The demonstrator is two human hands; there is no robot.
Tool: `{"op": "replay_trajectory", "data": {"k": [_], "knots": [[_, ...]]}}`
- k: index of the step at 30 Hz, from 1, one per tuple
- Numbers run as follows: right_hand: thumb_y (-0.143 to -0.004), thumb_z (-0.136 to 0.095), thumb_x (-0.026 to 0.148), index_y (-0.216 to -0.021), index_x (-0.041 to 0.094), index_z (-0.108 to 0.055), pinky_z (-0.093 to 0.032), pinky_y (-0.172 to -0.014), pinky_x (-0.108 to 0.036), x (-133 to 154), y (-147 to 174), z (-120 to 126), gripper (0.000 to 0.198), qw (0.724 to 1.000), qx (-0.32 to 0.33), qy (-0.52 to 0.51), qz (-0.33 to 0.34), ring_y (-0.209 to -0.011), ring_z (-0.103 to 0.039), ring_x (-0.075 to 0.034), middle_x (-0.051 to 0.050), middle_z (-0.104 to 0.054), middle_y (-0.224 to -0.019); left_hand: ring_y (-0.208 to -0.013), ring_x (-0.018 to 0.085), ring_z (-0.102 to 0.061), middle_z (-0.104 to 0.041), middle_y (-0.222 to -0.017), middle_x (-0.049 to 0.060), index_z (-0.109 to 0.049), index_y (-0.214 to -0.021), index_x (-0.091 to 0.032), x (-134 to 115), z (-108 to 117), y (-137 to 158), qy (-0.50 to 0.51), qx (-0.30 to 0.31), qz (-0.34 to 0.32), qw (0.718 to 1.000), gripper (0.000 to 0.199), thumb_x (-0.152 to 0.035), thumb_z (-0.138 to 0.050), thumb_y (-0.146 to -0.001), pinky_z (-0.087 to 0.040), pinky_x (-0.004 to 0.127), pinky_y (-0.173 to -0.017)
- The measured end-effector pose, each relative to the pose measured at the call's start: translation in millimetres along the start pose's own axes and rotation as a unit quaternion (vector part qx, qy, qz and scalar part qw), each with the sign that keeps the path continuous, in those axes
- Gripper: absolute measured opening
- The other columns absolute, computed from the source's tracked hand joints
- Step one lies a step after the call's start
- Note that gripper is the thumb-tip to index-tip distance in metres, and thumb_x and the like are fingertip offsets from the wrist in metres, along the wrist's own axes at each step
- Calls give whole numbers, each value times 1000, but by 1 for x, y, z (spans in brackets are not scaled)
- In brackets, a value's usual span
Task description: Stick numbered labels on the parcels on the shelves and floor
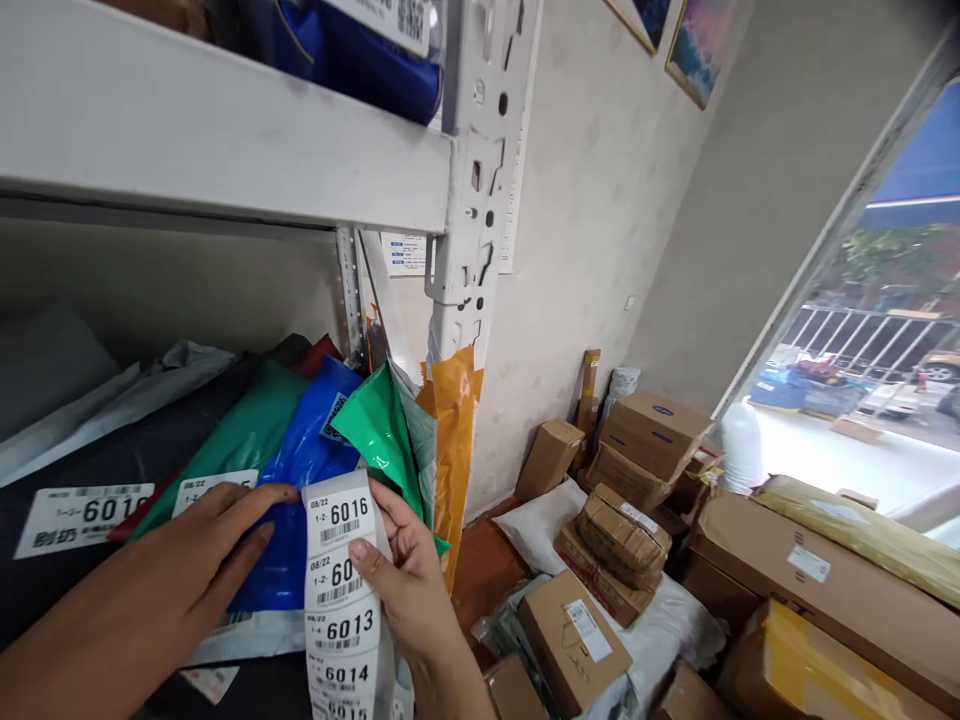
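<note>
A strip of white number labels, with 6016, 6013 and 6014 readable, hangs from my right hand. The right thumb presses on its front and the fingers support it behind. My left hand lies over the parcels, fingers stretched out and apart, its index fingertip close to the strip's upper left edge. Beneath it is a shiny blue mailing bag. To its left is a green mailing bag whose label is partly covered by my hand. A brighter green bag stands behind my right hand.
A grey metal rack post with orange tape rises beside the parcels, and a shelf beam crosses above. A black bag's label shows at left. Cardboard boxes crowd the floor at right, near a bright opening.
</note>
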State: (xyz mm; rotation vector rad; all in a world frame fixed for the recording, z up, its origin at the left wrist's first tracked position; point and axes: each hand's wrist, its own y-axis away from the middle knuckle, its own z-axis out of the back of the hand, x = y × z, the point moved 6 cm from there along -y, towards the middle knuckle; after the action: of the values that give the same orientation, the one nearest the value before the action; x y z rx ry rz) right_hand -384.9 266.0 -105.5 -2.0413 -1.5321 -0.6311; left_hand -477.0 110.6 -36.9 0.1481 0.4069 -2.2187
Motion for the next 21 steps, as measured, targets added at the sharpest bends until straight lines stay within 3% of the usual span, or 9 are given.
{"op": "replay_trajectory", "data": {"k": [3,7,10,14,17,21], "knots": [[-69,-79,34,-122,20,-57,-53,-82,-30,2,2,-8,59,999,2,41,17,-92,-70,-18,-6,-73,-109,-95,28,-67,-71,-103,4,-70,-97,-28,-20,8,-25,58,74,13,995,51,-53,-31,-74,-54,37,-77],[-69,-77,42,-100,17,-67,-53,-80,-29,-1,-1,-14,41,994,-36,91,43,-85,-70,-18,-7,-75,-98,-101,28,-63,-72,-103,5,-70,-88,-23,-26,11,-52,137,69,21,988,46,-51,-39,-69,-46,40,-94],[-66,-77,48,-87,15,-67,-55,-73,-31,-9,-7,-16,40,991,-74,95,50,-75,-69,-19,-8,-76,-88,-105,29,-61,-70,-106,8,-70,-87,-21,-20,6,-63,184,69,41,980,49,-54,-38,-70,-43,40,-99],[-63,-78,48,-98,17,-64,-55,-69,-32,-22,-18,-24,48,995,-65,51,51,-70,-69,-19,-5,-76,-84,-107,29,-58,-69,-100,5,-68,-83,-23,-24,5,-63,213,97,28,972,48,-64,-45,-72,-41,37,-99],[-67,-76,46,-102,17,-63,-54,-67,-30,-27,-23,-26,48,994,-78,39,71,-72,-69,-19,-6,-75,-89,-97,27,-61,-67,-93,4,-66,-78,-22,-29,10,-58,201,91,14,975,51,-70,-49,-68,-45,36,-92],[-69,-71,49,-95,16,-65,-48,-55,-25,-30,-27,-25,43,990,-102,43,88,-66,-64,-16,-5,-73,-82,-96,28,-61,-68,-91,6,-66,-76,-21,-24,12,-50,230,65,70,969,58,-73,-40,-69,-47,35,-88]]}}
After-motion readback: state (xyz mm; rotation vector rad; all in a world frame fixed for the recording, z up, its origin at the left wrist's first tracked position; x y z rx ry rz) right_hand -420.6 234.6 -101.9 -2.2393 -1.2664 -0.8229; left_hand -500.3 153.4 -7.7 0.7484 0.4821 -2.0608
